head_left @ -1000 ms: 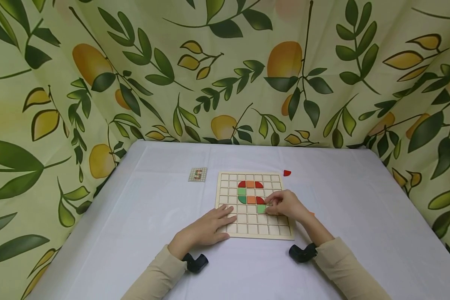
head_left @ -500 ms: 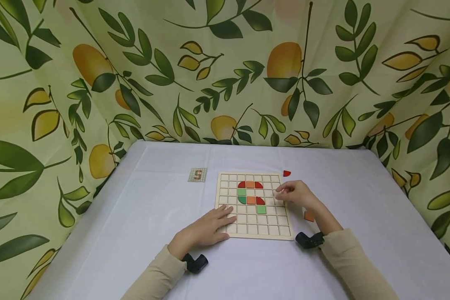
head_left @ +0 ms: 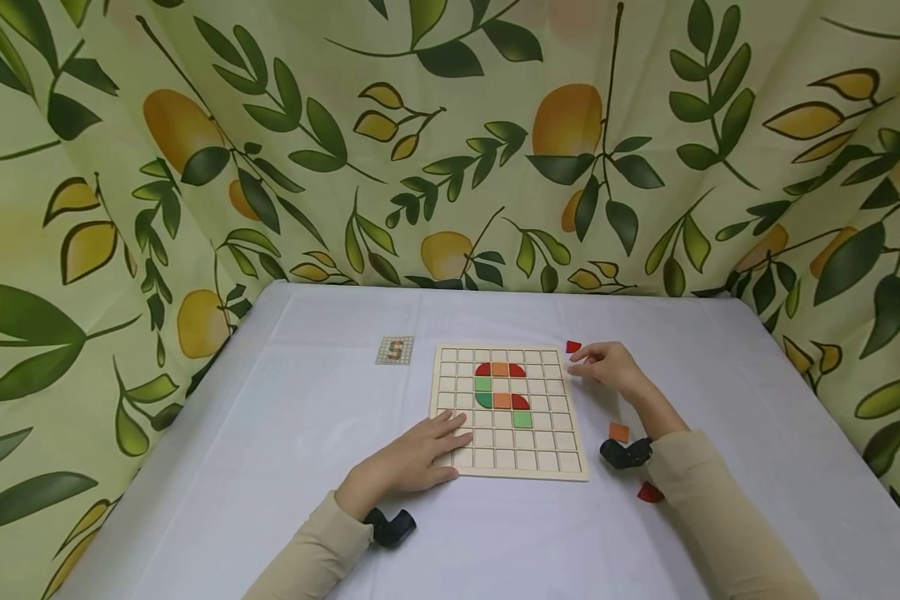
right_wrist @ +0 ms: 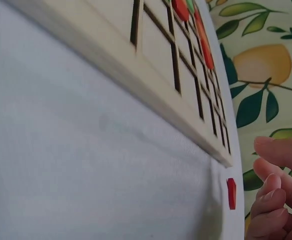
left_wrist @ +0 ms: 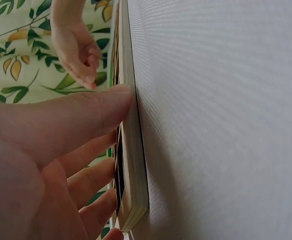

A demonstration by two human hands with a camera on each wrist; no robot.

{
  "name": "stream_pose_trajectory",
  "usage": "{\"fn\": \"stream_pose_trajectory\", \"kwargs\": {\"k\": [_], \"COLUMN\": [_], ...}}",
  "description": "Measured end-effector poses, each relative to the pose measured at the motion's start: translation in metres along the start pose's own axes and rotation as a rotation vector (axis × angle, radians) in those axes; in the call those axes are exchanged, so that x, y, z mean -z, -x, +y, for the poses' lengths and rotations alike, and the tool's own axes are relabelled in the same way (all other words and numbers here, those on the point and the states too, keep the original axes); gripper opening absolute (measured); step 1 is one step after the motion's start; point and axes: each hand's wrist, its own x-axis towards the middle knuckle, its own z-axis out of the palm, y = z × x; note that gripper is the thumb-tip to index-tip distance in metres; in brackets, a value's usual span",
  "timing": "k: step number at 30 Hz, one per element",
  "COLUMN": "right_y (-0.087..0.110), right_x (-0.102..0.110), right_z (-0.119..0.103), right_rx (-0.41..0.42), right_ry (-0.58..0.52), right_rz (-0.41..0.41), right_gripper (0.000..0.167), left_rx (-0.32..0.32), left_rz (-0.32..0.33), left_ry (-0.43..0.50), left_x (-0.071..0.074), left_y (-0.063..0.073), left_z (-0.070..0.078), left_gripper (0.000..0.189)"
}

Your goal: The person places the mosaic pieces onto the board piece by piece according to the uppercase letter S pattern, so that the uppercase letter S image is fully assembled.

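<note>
A wooden grid board (head_left: 495,458) lies on the white table, with red, orange and green flat pieces set in its cells. Lowest of these is a light green square (head_left: 522,419). My left hand (head_left: 412,454) rests on the board's near left corner, fingers spread. In the left wrist view its thumb (left_wrist: 118,100) touches the board's edge. Beyond the board's right side, my right hand (head_left: 607,367) hovers with loosely bent fingers and nothing between them. Just past its fingertips lies a red rounded piece (head_left: 573,347), seen edge-on as a red piece (right_wrist: 231,194) in the right wrist view.
A small card (head_left: 395,350) with a coloured S-shaped pattern on a grid lies left of the board. An orange square (head_left: 618,432) and another red piece (head_left: 649,492) lie near my right forearm. A leaf-and-fruit patterned curtain (head_left: 450,167) hangs behind the table.
My right hand has left the light green square on the board and moved right and away toward the far red piece. The orange square and near red piece have come into sight. My left hand stays put.
</note>
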Motion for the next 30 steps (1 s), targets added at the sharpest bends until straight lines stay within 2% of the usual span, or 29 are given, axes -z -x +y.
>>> {"fn": "stream_pose_trajectory", "kwargs": {"k": [15, 24, 30], "right_y": [-0.03, -0.039, -0.046], "right_x": [0.005, 0.005, 0.003], "right_z": [0.007, 0.01, 0.011], "right_rx": [-0.081, -0.066, -0.094], "right_ry": [-0.045, -0.014, 0.025], "right_rz": [0.078, 0.062, 0.06], "right_gripper": [0.044, 0.047, 0.044], "left_rx": [0.008, 0.011, 0.018], "left_rz": [-0.003, 0.001, -0.003], "left_ry": [0.003, 0.006, 0.012], "left_x": [-0.001, -0.002, -0.002], "left_y": [0.0, -0.001, -0.001], "left_z": [-0.001, -0.002, -0.002], "left_gripper": [0.053, 0.053, 0.053]}}
